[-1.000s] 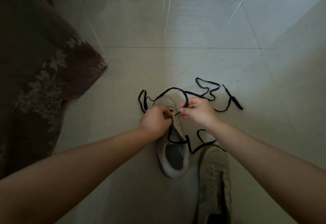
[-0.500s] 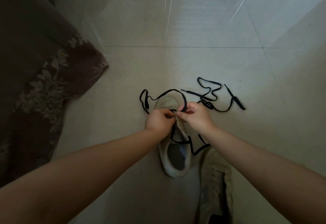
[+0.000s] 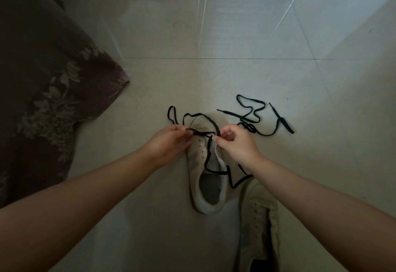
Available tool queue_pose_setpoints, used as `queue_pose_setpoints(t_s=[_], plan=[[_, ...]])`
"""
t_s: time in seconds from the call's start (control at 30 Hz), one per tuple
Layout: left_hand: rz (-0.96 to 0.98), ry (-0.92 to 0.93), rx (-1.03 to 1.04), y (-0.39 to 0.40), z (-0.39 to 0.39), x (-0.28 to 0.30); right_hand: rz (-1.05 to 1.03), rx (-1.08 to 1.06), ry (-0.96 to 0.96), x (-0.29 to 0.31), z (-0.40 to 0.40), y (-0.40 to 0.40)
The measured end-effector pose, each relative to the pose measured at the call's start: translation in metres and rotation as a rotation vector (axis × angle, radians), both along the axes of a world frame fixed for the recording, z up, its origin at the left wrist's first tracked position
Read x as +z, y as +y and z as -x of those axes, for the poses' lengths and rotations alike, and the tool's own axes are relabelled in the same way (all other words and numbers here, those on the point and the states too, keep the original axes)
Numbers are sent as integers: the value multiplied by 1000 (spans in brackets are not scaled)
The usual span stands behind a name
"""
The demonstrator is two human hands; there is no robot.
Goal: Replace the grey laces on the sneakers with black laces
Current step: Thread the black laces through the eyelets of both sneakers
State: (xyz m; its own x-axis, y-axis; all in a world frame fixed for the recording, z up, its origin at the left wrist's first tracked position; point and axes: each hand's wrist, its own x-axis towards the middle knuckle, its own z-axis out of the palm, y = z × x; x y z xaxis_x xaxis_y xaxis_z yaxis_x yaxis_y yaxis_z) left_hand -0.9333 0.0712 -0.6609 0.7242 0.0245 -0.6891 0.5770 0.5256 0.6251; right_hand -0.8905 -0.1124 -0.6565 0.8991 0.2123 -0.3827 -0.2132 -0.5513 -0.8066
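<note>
With the black lace [image 3: 206,160] pinched by the left hand [image 3: 171,142] and apparently the eyelet flap of the sneaker [image 3: 205,177] by the right hand [image 3: 236,145], the tip should be drawn through evenly, untwisted.

Both bare forearms reach forward from the lower corners and converge toward the middle. The left hand [image 3: 171,141] lies with its back up and knuckles turned toward the other hand, its fingers [image 3: 186,132] curled and pinching the end of a thin black flat lace [image 3: 200,133]. The right hand [image 3: 237,143] faces it close by, not touching, wrist bent slightly, its fingertips bunched in a pinch at the same lace.
</note>
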Motion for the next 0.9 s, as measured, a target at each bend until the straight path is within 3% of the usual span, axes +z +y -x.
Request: queue_pose_setpoints(t_s=[0.1, 0.2, 0.27, 0.33, 0.4, 0.5, 0.57, 0.6, 0.67, 0.73, 0.83, 0.9], plan=[[291, -17, 94, 8, 9, 1, -12, -3, -15, -1, 1, 3], [274, 12, 14, 0, 14, 1, -10, 20, -55, -1, 1, 5], [-83, -91, -213, 0, 16, -2, -2, 42, -77, 1, 1, 2], [-664, -311, -533, 11, 20, -8, 13, 31, -101, 2, 1, -2], [-1086, -456, -794, 26, 27, -18, 30, 4, -111, 2, -1, -6], [-1528, -343, -1210, 43, 39, -30, 46, -31, -100, 2, -3, -10], [-1668, -242, -1352, 49, 42, -30, 54, -41, -92, 3, -5, -10], [-1701, -297, -1326, 50, 41, -29, 62, -46, -84, 2, -5, -9], [-1858, -579, -1279, 50, 37, -30, 79, -66, -55, 1, -6, -8], [-1907, -748, -1101, 43, 29, -26, 87, -81, -29, 0, -7, -8], [-1671, -667, -877, 8, 15, -8, 76, -87, -33, -1, -6, -8], [-1530, -522, -855, -15, 3, -4, 66, -84, -39, 0, -5, -8]])
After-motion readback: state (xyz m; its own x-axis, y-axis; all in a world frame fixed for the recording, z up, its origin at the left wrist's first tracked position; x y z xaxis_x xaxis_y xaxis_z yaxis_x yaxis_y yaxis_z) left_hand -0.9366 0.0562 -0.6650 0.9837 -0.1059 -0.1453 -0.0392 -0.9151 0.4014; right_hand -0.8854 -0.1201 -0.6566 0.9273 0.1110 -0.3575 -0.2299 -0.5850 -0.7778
